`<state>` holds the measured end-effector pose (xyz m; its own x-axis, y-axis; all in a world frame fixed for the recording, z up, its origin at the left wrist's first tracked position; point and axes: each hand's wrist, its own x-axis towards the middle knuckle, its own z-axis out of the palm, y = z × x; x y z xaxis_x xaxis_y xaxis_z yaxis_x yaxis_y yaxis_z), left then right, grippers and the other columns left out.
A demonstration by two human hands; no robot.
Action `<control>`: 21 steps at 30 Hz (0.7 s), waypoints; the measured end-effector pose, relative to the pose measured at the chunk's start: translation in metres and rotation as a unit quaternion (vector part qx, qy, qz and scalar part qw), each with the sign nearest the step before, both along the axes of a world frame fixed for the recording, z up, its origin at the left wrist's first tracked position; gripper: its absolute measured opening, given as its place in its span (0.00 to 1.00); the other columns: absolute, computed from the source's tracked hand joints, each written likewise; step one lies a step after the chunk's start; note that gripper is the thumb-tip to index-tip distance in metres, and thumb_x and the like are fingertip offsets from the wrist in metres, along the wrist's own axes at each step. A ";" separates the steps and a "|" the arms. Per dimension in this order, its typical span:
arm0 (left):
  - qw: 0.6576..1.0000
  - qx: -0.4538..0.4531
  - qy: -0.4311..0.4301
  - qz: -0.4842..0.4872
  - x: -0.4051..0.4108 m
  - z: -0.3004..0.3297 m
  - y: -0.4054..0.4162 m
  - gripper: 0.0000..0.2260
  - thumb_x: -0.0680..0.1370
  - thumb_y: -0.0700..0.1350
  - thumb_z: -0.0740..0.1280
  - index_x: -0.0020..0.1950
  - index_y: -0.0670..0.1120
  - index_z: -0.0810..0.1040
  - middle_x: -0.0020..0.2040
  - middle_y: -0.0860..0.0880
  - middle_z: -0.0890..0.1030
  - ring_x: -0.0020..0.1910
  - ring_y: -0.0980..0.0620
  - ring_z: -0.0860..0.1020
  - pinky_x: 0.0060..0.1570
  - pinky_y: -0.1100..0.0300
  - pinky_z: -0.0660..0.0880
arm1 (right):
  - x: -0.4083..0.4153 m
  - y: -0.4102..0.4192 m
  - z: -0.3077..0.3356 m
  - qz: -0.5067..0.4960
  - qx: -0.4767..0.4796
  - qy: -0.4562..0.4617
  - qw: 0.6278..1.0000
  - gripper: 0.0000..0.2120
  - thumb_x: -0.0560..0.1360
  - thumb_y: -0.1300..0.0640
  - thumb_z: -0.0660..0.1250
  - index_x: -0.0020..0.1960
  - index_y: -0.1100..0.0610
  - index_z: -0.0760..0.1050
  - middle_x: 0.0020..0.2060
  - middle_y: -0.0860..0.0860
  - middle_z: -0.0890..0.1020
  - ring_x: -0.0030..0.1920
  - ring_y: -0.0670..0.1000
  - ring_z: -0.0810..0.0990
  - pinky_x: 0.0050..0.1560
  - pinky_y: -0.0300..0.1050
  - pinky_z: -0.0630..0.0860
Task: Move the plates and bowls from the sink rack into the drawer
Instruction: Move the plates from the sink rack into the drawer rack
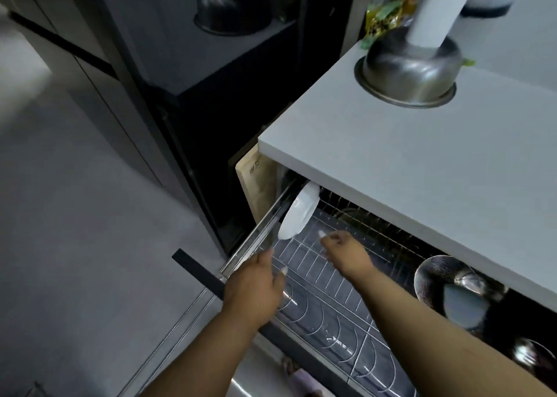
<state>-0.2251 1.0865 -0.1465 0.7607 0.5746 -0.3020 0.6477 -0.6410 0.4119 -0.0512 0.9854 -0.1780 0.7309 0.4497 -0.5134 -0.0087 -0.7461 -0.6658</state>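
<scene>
Plate's place: the white round ceramic plate [298, 212] stands on edge at the far left end of the pulled-out drawer with its chrome wire dish rack [316, 279], leaning against the drawer's left rail, partly under the pale grey countertop [391, 161].
Plate's look: glossy white with a raised rim, plain as far as you can see; motion blur softens its lower edge.
Handling: you should treat it as stiff, fairly heavy for its size, smooth enough to slip, and likely to chip against the wires.
Where to hold: judge the rim your best grip, thumb on one face and fingers on the other, or steady it by opposite edges.
Left hand: your left hand [256, 285] hovers over the drawer's left front corner, fingers loosely spread, holding nothing.
Right hand: your right hand [346, 252] reaches toward the plate's lower edge, fingers apart and extended, near it but not visibly touching.
Other ware: a clear ribbed glass bowl [446, 279] sits further right in the drawer; an upturned steel mixing bowl [407, 71] rests on the countertop.
</scene>
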 end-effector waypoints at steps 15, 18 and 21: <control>0.977 -0.012 -0.109 -0.183 0.048 0.075 -0.144 0.21 0.81 0.56 0.56 0.72 0.51 0.65 0.64 0.52 0.75 0.58 0.52 0.75 0.56 0.54 0.74 | -0.044 -0.239 0.122 -0.197 0.057 -0.175 0.963 0.12 0.77 0.46 0.63 0.57 0.50 0.76 0.42 0.47 0.80 0.43 0.46 0.78 0.40 0.41 0.71; 0.968 -0.011 -0.108 -0.225 0.053 0.086 -0.175 0.20 0.81 0.57 0.56 0.71 0.51 0.65 0.62 0.53 0.75 0.56 0.53 0.76 0.55 0.54 0.75 | -0.050 -0.273 0.133 -0.213 0.070 -0.184 0.957 0.13 0.77 0.46 0.63 0.58 0.50 0.75 0.38 0.44 0.78 0.41 0.45 0.76 0.39 0.40 0.69; 0.966 -0.011 -0.110 -0.235 0.057 0.093 -0.193 0.19 0.81 0.58 0.56 0.69 0.52 0.67 0.57 0.54 0.76 0.53 0.53 0.76 0.53 0.54 0.76 | -0.049 -0.291 0.143 -0.198 0.054 -0.191 0.960 0.11 0.78 0.46 0.62 0.57 0.48 0.74 0.37 0.47 0.78 0.39 0.43 0.76 0.36 0.37 0.70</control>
<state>-0.1684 0.8940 -0.0538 0.9831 0.1459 -0.1110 0.1826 -0.8318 0.5241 -0.0997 0.6941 -0.0349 0.9813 0.1333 -0.1389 -0.0166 -0.6605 -0.7507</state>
